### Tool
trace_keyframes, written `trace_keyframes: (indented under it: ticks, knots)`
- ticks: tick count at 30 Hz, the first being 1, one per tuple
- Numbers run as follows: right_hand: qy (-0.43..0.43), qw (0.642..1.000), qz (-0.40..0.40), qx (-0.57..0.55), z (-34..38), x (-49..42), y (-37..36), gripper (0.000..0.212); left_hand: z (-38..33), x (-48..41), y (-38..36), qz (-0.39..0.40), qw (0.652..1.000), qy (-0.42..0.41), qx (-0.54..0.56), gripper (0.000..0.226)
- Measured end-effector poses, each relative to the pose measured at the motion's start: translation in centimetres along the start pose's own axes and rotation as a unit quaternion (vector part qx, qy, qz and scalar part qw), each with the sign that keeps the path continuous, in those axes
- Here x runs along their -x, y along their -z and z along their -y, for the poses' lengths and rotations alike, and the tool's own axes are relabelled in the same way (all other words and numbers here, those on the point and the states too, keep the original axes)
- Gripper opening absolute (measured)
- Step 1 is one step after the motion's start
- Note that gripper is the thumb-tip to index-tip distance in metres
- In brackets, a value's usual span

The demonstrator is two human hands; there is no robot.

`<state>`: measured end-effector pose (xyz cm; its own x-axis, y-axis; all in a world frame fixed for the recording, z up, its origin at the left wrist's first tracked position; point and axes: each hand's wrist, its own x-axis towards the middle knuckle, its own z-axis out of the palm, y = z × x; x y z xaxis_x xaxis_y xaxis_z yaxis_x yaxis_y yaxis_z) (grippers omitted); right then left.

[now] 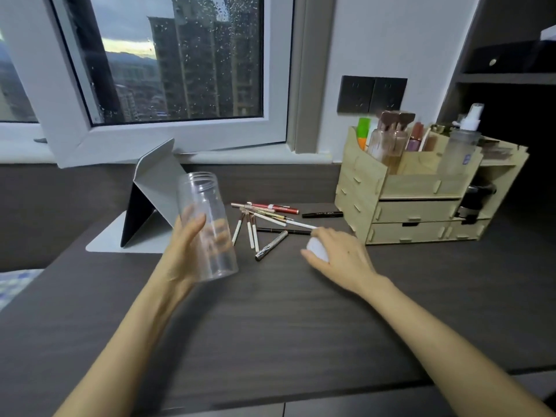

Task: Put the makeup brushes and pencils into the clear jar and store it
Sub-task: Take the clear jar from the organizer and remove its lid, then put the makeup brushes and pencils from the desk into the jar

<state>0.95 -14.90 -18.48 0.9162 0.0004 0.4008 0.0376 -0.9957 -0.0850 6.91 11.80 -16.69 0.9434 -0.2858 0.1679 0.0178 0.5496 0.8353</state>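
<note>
Both hands were busy: the left hand (188,239) was wrapped around the clear jar (206,225), holding it lidless, empty and tilted just above the bench (285,311), fingers visible through the plastic; the right hand (340,254) was cupped over a white lid (317,249), closed on it and low against the bench. Between the two hands and a little beyond them lay the loose pile of makeup brushes and pencils (264,224), white-handled brushes fanned out nearest the jar, a silver pencil (270,245) angled toward the right hand, a red tube (275,207) and a black liner (322,214) farther off. Beyond the right hand stood a wooden organizer (418,188); beyond the left, a folded stand mirror (150,200). The risk, as I judged it, was the slanted jar: items dropped in at that angle could slide back out or roll off, and the right hand, occupied by the lid, could not pick anything up until it let go.
</note>
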Motion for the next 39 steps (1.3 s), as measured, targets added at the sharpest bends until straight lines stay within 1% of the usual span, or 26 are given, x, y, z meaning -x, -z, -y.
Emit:
trace_keyframes:
  ticks: [2,3,5,7,10,12,13,14,16,19,21,23,25,26,27,28,29,30,31,32,33,34,35,36,38,39]
  knots:
    - [0.008,0.999,0.017,0.032,-1.4,0.6,-1.6,0.047,0.7,-0.1,1.1,-0.063,0.993,-0.065,-0.073,0.088]
    - [0.008,0.999,0.020,0.040,-2.0,0.7,-2.2,0.045,1.1,-0.3,1.6,-0.086,0.987,-0.089,-0.106,0.083]
    - [0.009,0.998,0.033,0.060,-2.7,0.8,-3.1,0.044,1.8,-0.6,1.9,-0.104,0.975,-0.122,-0.157,0.077]
    - [0.013,0.995,0.060,0.083,-3.1,0.7,-4.0,0.045,2.7,-0.9,2.0,-0.115,0.961,-0.145,-0.207,0.076]
    - [0.040,0.996,0.042,0.068,-2.3,-0.5,-4.5,0.045,3.7,-1.5,1.9,-0.132,0.946,-0.165,-0.244,0.074]
    - [0.087,0.995,0.018,0.044,-0.8,-2.3,-4.9,0.038,4.1,-1.8,1.8,-0.138,0.939,-0.178,-0.261,0.074]
    - [0.120,0.991,0.003,0.050,0.1,-3.4,-5.4,0.034,4.3,-1.9,1.9,-0.137,0.935,-0.183,-0.270,0.075]
    - [0.154,0.986,-0.009,0.066,1.0,-4.4,-5.9,0.032,4.4,-1.9,1.9,-0.133,0.933,-0.185,-0.278,0.076]
    - [0.216,0.970,-0.005,0.113,2.4,-5.9,-7.0,0.032,4.6,-1.9,2.3,-0.128,0.929,-0.187,-0.293,0.080]
    - [0.292,0.938,-0.003,0.188,3.4,-7.2,-8.2,0.026,4.6,-1.9,2.8,-0.141,0.919,-0.185,-0.318,0.078]
    - [0.327,0.922,-0.016,0.206,3.5,-7.6,-8.2,0.015,4.4,-2.0,3.0,-0.153,0.908,-0.192,-0.340,0.077]
    - [0.358,0.909,-0.043,0.207,3.4,-7.9,-8.1,0.019,4.2,-1.9,2.9,-0.163,0.889,-0.205,-0.375,0.080]
    - [0.370,0.908,-0.060,0.187,3.3,-8.0,-7.6,0.014,4.0,-1.7,2.8,-0.167,0.877,-0.218,-0.396,0.083]
    - [0.358,0.918,-0.073,0.153,3.3,-8.1,-7.2,0.008,4.1,-1.7,2.8,-0.164,0.875,-0.221,-0.399,0.081]
    - [0.322,0.937,-0.104,0.090,3.5,-8.2,-6.5,0.004,4.1,-1.7,2.9,-0.160,0.874,-0.221,-0.402,0.079]
    - [0.254,0.955,-0.151,0.001,3.8,-8.2,-5.4,0.005,4.1,-1.7,2.9,-0.157,0.873,-0.220,-0.407,0.079]
    - [0.161,0.961,-0.194,-0.111,4.3,-8.0,-3.8,0.005,4.1,-1.7,2.9,-0.156,0.867,-0.222,-0.419,0.080]
    - [0.066,0.943,-0.217,-0.244,4.9,-7.7,-2.1,0.007,4.2,-1.8,2.9,-0.155,0.855,-0.230,-0.438,0.081]
    - [-0.006,0.896,-0.234,-0.377,5.3,-7.5,-0.4,0.017,4.3,-1.7,2.8,-0.153,0.840,-0.242,-0.460,0.082]
    - [-0.040,0.833,-0.254,-0.489,5.8,-7.1,1.3,0.027,4.3,-1.6,2.6,-0.147,0.826,-0.255,-0.481,0.081]
    - [-0.049,0.772,-0.275,-0.570,6.4,-6.7,2.6,0.033,4.3,-1.6,2.5,-0.137,0.812,-0.267,-0.500,0.080]
    - [-0.043,0.730,-0.286,-0.619,6.9,-6.3,3.5,0.035,4.3,-1.6,2.4,-0.125,0.800,-0.276,-0.517,0.079]
    - [-0.033,0.711,-0.282,-0.643,7.4,-6.0,4.0,0.036,4.4,-1.5,2.3,-0.112,0.790,-0.281,-0.533,0.079]
    - [-0.026,0.710,-0.269,-0.650,7.8,-5.7,4.1,0.037,4.5,-1.4,2.3,-0.099,0.782,-0.285,-0.545,0.080]
    - [-0.020,0.732,-0.226,-0.643,8.3,-5.2,3.4,0.036,4.7,-1.2,2.2,-0.072,0.767,-0.299,-0.563,0.082]
    - [-0.019,0.754,-0.203,-0.624,8.3,-5.0,2.9,0.036,4.8,-1.0,2.2,-0.060,0.758,-0.309,-0.571,0.082]
